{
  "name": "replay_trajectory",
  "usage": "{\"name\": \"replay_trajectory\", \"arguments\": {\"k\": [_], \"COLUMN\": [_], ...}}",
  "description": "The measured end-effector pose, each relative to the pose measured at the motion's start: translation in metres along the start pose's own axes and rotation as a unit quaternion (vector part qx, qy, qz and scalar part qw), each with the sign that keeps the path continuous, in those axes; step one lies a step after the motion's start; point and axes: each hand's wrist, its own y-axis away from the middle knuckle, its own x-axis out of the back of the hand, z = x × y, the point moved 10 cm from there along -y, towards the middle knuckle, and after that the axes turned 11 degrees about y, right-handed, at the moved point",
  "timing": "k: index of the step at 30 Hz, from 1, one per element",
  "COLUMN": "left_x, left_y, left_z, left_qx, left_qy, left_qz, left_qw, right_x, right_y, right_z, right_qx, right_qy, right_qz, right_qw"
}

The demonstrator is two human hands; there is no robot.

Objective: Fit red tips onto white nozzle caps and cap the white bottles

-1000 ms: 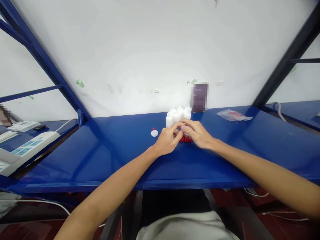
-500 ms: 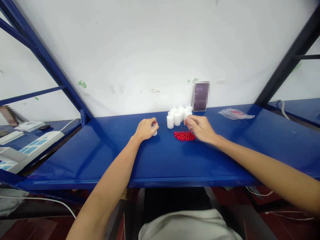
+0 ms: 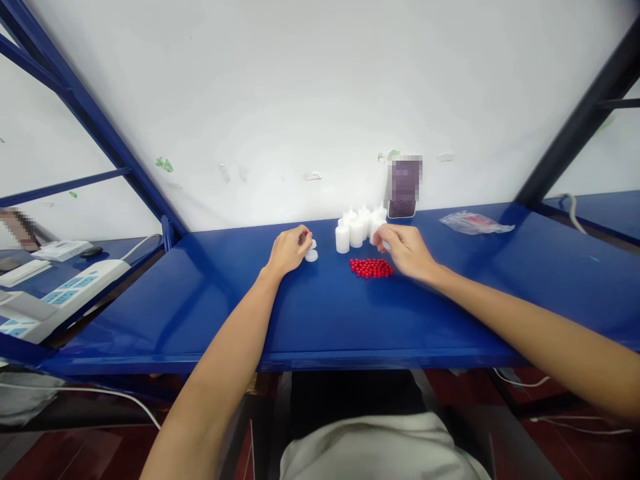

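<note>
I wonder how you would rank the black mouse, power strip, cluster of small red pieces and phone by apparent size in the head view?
1. Power strip
2. Phone
3. Cluster of small red pieces
4. Black mouse

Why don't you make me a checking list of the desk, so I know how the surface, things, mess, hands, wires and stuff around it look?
Surface: blue tabletop, shiny; spills: nothing seen.
Things: white bottles upright in a cluster; small red caps loose in front; white lids by the left hand.
Clutter: clear plastic bag; phone leaning on the wall.
Grip: left at the rear lid, hold unclear; right hand curled beside the bottles, hold unclear.
Cables: on the tabletop, nothing seen; white cable below, right side.
Surroundings: power strip at left; wall has green marks.
</note>
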Motion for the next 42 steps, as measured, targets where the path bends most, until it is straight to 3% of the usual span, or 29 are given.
{"name": "replay_trajectory", "arguments": {"k": [5,11,16,18,20,21,23,26,29,33,36,39,42], "left_x": [0.006,-0.01,0.009,0.022,0.026,0.02,-0.008,-0.053,-0.072,-0.075,-0.067,-0.044,-0.027], "left_y": [0.003,0.006,0.004,0.004,0.005,0.005,0.008,0.021,0.025,0.022,0.02,0.018,0.024], "left_z": [0.013,0.006,-0.011,-0.001,0.024,0.039,0.067,0.089,0.091,0.082,0.085,0.104,0.128], "left_qx": [-0.037,-0.018,0.047,0.035,-0.016,-0.048,-0.099,-0.113,-0.103,-0.089,-0.097,-0.13,-0.176], "left_qy": [-0.014,-0.014,-0.039,-0.036,-0.028,-0.021,-0.014,-0.015,-0.018,-0.004,0.03,0.092,0.159], "left_qz": [0.02,-0.046,0.037,0.094,0.107,0.083,-0.029,-0.185,-0.222,-0.22,-0.2,-0.094,0.002], "left_qw": [0.999,0.999,0.997,0.994,0.994,0.995,0.995,0.976,0.969,0.971,0.975,0.983,0.971], "right_x": [0.001,0.004,-0.001,-0.002,-0.004,-0.005,-0.006,-0.007,-0.01,-0.014,-0.015,-0.017,-0.018], "right_y": [0.0,0.0,0.0,0.0,0.0,0.0,0.0,-0.001,0.0,0.001,0.002,0.004,0.008], "right_z": [-0.005,-0.011,-0.001,0.004,0.008,0.01,0.012,0.011,0.007,0.004,0.003,-0.001,-0.013], "right_qx": [0.014,0.034,-0.013,-0.03,-0.042,-0.046,-0.049,-0.033,-0.013,-0.012,-0.012,-0.002,0.023], "right_qy": [0.004,0.022,-0.008,-0.021,-0.036,-0.043,-0.054,-0.054,-0.054,-0.076,-0.104,-0.134,-0.16], "right_qz": [0.001,0.012,-0.006,-0.009,-0.014,-0.015,-0.015,-0.016,-0.031,-0.047,-0.046,-0.055,-0.07], "right_qw": [1.0,0.999,1.0,0.999,0.998,0.998,0.997,0.998,0.998,0.996,0.993,0.989,0.984]}}
